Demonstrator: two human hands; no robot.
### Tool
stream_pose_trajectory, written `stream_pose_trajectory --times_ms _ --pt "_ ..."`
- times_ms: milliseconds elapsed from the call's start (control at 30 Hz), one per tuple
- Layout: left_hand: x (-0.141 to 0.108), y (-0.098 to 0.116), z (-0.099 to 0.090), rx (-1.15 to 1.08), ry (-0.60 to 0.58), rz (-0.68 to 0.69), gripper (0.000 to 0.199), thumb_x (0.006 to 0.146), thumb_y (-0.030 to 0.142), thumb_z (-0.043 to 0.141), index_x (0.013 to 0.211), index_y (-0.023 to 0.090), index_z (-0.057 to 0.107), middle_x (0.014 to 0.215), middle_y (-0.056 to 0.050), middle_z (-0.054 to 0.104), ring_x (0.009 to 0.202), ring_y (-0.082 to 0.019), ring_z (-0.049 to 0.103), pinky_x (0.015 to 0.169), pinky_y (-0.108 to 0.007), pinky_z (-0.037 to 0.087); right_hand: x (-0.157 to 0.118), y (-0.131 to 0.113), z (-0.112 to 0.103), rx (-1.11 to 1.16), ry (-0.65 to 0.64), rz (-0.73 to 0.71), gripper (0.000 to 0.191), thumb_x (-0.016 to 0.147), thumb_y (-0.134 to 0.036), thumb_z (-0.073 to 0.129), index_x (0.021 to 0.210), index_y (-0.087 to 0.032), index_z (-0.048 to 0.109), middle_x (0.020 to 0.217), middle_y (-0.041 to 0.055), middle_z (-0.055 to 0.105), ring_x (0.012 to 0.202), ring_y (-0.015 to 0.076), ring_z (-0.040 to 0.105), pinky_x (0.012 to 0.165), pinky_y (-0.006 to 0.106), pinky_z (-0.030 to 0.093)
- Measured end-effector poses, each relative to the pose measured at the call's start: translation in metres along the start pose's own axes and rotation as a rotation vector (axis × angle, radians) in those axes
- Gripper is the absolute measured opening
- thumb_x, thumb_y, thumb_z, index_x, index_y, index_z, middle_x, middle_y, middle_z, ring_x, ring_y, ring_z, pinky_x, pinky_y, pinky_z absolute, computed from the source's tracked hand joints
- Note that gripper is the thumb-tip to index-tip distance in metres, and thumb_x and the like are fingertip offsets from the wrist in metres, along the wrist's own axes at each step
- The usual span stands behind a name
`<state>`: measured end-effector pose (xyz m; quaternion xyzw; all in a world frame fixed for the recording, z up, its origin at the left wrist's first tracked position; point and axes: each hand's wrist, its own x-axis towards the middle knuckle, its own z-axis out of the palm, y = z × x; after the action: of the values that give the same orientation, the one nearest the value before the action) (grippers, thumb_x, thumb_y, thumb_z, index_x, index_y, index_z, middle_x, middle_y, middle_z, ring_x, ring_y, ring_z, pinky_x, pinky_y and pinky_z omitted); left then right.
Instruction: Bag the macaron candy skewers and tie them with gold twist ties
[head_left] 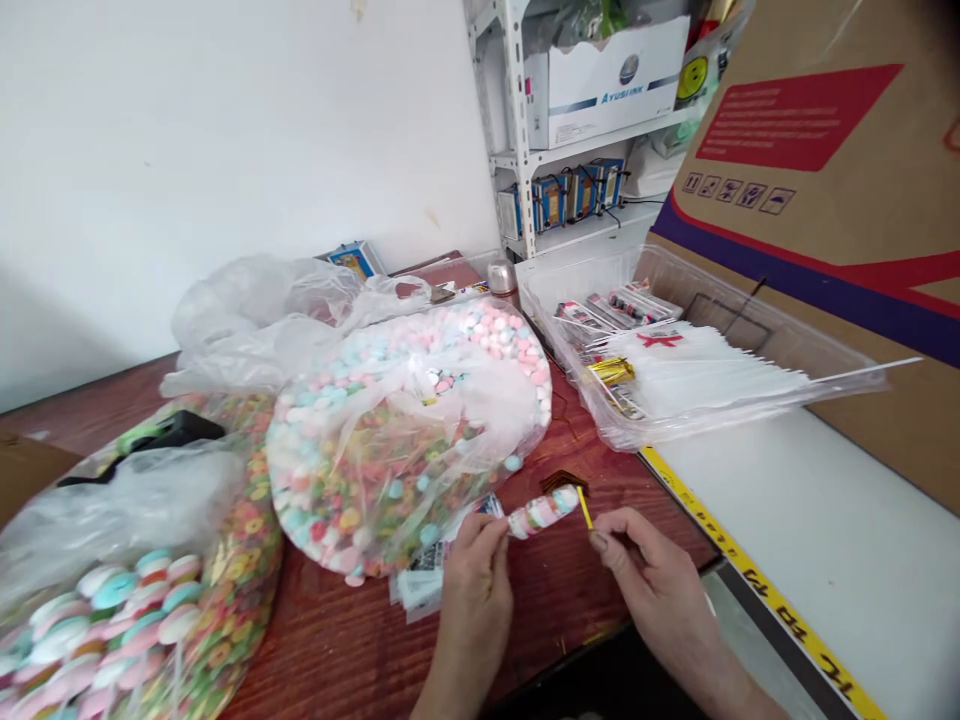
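Observation:
A short roll of pastel candies (541,512) in clear wrapping lies across the space between my hands. My left hand (478,590) pinches its left end between thumb and fingers. At the roll's right end stands a thin gold tie (585,508), whose lower end my right hand (651,568) pinches. More gold ties (564,482) lie on the table just behind the roll. Small printed clear packets (421,590) lie left of my left hand.
Large bags of pastel candies (502,340) and ring candies (251,560) cover the left and middle of the red-brown table (330,640). A clear plastic bin (637,435) with white sticks (712,370) stands right, before a cardboard box (795,220). Metal shelves (517,120) stand behind.

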<state>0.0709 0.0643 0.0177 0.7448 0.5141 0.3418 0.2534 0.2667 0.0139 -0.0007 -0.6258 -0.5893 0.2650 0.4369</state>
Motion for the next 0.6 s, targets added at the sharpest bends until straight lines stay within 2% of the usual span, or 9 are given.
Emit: stream_pose_trajectory --times_ms 100,167,333,400,500,533,600 --pt "-0.001 0.003 0.010 0.147 0.065 0.122 0.029 0.090 0.009 0.042 0.097 0.017 0.069 0.084 -0.007 0.062 0.077 -0.019 0.060 0.069 -0.029 0.050 -0.007 -0.024 0.029 0.384 -0.039 0.190 0.027 0.095 -0.042 0.052 0.078 -0.022 0.057 0.068 -0.0034 0.055 0.059 0.0125 0.052 0.057 0.023 0.042" --pt "-0.003 0.003 0.015 0.240 0.105 0.180 0.028 0.090 0.008 0.044 0.103 0.018 0.067 0.079 -0.006 0.062 0.071 -0.018 0.060 0.064 -0.029 0.050 -0.005 -0.032 0.044 0.528 -0.073 0.276 0.032 0.092 -0.047 0.054 0.074 -0.021 0.057 0.063 -0.0040 0.053 0.053 0.0113 0.048 0.053 0.023 0.040" --pt "-0.009 0.000 0.021 0.308 0.261 0.282 0.022 0.090 0.010 0.049 0.108 0.017 0.060 0.084 -0.006 0.067 0.076 -0.018 0.064 0.068 -0.028 0.052 0.004 -0.031 0.063 0.592 -0.082 0.352 0.038 0.088 -0.053 0.056 0.070 -0.019 0.056 0.056 -0.0055 0.050 0.045 0.0099 0.043 0.044 0.022 0.035" --pt "-0.011 -0.002 0.021 0.312 0.269 0.317 0.026 0.091 0.010 0.049 0.114 0.016 0.059 0.084 -0.007 0.067 0.074 -0.018 0.063 0.067 -0.027 0.052 0.005 -0.029 0.065 0.590 -0.080 0.371 0.040 0.089 -0.054 0.054 0.069 -0.020 0.054 0.055 -0.0058 0.049 0.043 0.0099 0.042 0.043 0.022 0.034" --pt "-0.012 -0.002 0.022 0.200 0.213 0.268 0.027 0.092 0.011 0.048 0.111 0.018 0.064 0.082 -0.006 0.065 0.072 -0.016 0.062 0.066 -0.026 0.050 0.004 -0.028 0.065 0.555 -0.070 0.368 0.040 0.090 -0.054 0.051 0.069 -0.021 0.054 0.054 -0.0059 0.047 0.043 0.0112 0.043 0.043 0.023 0.034" --pt "-0.011 -0.001 0.022 0.121 0.197 0.213 0.025 0.091 0.011 0.048 0.107 0.019 0.066 0.082 -0.006 0.065 0.073 -0.016 0.062 0.067 -0.026 0.050 0.003 -0.028 0.065 0.532 -0.062 0.358 0.039 0.091 -0.054 0.051 0.070 -0.021 0.055 0.054 -0.0052 0.049 0.045 0.0122 0.044 0.044 0.024 0.036" --pt "-0.009 0.003 0.022 -0.091 0.164 0.017 0.020 0.090 0.014 0.051 0.097 0.019 0.068 0.084 -0.005 0.066 0.078 -0.017 0.061 0.071 -0.027 0.049 0.004 -0.028 0.063 0.466 -0.031 0.326 0.036 0.090 -0.052 0.052 0.074 -0.021 0.058 0.060 -0.0022 0.056 0.054 0.0153 0.052 0.052 0.025 0.040"
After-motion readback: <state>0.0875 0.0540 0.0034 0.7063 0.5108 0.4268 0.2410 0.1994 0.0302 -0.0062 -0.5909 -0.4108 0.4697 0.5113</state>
